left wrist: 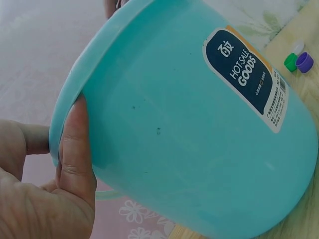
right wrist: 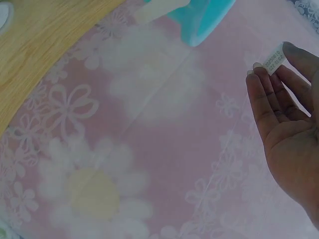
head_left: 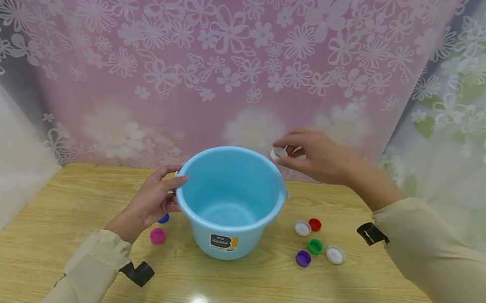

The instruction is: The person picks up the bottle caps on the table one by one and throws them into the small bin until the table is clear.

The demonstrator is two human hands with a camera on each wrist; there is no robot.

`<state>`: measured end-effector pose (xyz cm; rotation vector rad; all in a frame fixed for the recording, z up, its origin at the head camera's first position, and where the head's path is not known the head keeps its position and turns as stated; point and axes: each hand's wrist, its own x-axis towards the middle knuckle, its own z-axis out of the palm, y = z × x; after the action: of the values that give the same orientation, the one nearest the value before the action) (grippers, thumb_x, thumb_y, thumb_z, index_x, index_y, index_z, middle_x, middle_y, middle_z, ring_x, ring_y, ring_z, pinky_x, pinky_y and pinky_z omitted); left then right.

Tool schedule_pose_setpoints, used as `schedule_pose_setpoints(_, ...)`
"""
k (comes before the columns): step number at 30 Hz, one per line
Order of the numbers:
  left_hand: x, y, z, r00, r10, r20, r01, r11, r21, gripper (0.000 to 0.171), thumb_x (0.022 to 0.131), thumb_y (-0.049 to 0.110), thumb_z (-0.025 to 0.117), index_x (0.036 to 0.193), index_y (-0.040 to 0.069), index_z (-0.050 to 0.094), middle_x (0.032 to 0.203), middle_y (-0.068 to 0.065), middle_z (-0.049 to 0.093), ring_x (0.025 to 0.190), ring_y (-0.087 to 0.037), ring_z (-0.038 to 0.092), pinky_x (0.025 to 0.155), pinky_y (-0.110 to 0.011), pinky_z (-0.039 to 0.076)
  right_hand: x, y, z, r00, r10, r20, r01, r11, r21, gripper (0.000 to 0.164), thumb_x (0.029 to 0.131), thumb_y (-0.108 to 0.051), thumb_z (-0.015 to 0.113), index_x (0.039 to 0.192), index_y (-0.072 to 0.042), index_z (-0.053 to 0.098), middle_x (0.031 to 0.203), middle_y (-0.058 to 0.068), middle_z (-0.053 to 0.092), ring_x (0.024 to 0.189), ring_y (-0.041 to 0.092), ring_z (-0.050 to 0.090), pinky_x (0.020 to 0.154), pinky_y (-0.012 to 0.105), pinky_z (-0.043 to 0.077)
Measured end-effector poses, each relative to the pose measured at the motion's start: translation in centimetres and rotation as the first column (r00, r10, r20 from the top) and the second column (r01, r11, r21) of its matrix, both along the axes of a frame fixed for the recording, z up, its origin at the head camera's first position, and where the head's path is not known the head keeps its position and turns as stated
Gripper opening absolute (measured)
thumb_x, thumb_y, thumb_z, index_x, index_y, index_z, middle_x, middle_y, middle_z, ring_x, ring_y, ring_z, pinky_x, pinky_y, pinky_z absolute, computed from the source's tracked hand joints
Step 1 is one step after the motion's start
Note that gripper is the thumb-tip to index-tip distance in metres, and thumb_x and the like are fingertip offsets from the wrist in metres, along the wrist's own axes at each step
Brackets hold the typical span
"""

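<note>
A light blue bucket [head_left: 226, 239] stands upright on the wooden table, a dark label on its front. My left hand [head_left: 154, 199] grips its rim on the left, the thumb over the edge and the other fingers outside; the left wrist view shows the rim [left wrist: 75, 84] pinched between them. Up beyond the bucket's right rim, my right hand [head_left: 314, 154] pinches a white bottle cap [head_left: 278, 153] between thumb and fingers. In the right wrist view, small printed characters show on the side of this cap [right wrist: 274, 60]. The visible bucket floor holds nothing.
Right of the bucket lie a red cap [head_left: 314, 224], a green cap [head_left: 315, 246], a purple cap [head_left: 303, 258] and two whitish caps [head_left: 335, 255]. On its left are a pink cap [head_left: 158, 235] and a partly hidden blue cap [head_left: 164, 218]. A flowered curtain [head_left: 216, 68] hangs behind the table.
</note>
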<state>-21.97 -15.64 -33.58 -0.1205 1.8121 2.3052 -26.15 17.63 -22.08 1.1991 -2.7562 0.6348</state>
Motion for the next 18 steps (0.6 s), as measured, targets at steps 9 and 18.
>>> schedule_pose_setpoints(9,0.8,0.6,0.4,1.0,-0.002,-0.002,0.002,1.0,-0.001,0.052,0.097,0.018,0.058,0.14,0.009,0.031,0.074,-0.009,0.056,0.047,-0.012,0.056,0.049,-0.024,0.054,0.2,-2.8,-1.3,0.994,0.104,0.028,-0.104,0.995,0.002,0.034,0.091,-0.018,0.067,0.122,-0.004,0.063,0.11,0.006,0.059,0.096,0.019,0.061,0.082,0.034,0.055)
schedule_pose_setpoints(18,2.1,1.1,0.6,1.0,0.014,0.003,-0.014,1.0,0.005,0.053,0.097,0.018,0.059,0.141,0.009,0.031,0.073,-0.009,0.056,0.047,-0.011,0.056,0.049,-0.024,0.054,0.8,-4.6,-2.9,0.987,0.129,0.094,-0.135,0.988,0.07,0.035,0.093,-0.022,0.065,0.124,-0.006,0.062,0.113,0.006,0.056,0.097,0.018,0.062,0.085,0.035,0.054)
